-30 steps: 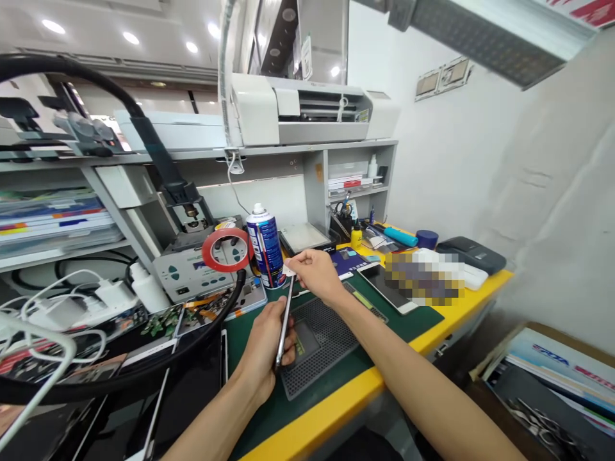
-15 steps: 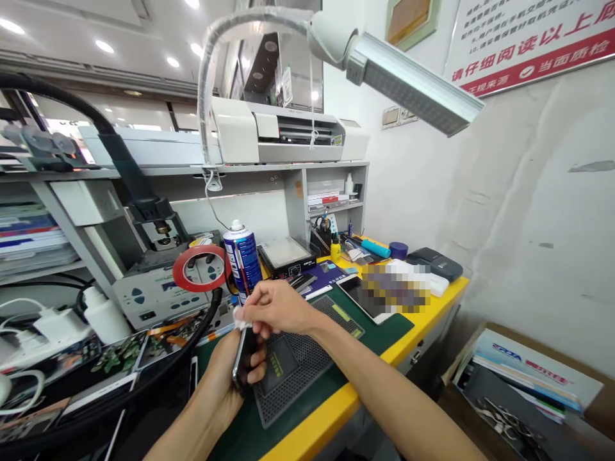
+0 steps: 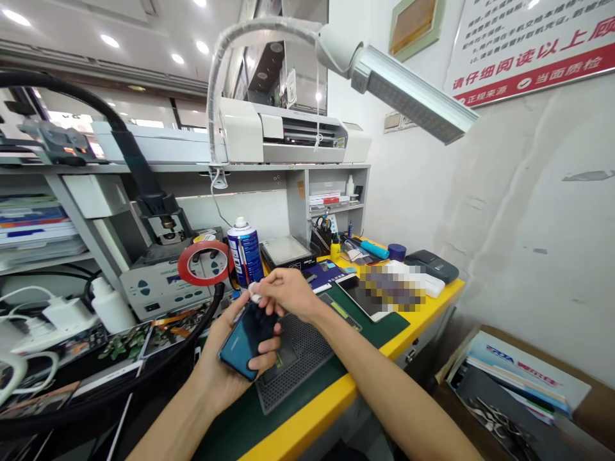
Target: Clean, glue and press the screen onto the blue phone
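Note:
My left hand (image 3: 225,371) grips a dark blue phone (image 3: 244,340) by its lower part, its glossy face tilted up toward me. Over the phone's top end, my right hand (image 3: 283,293) pinches a small white wad (image 3: 254,294), pressing it against that upper edge. Both hands hover above a grey ridged mat (image 3: 300,362) that lies on the green work mat (image 3: 384,326).
A blue spray can (image 3: 245,251), a red tape roll (image 3: 204,262) and a grey control box (image 3: 158,285) stand behind the hands. A lamp arm (image 3: 413,96) hangs overhead. Another phone (image 3: 358,298) lies to the right, near the yellow bench edge (image 3: 346,397). Cables and boards crowd the left.
The phone has turned from edge-on to face-up in my left hand. My right hand with the white wad stayed at its top end. The view shifted slightly.

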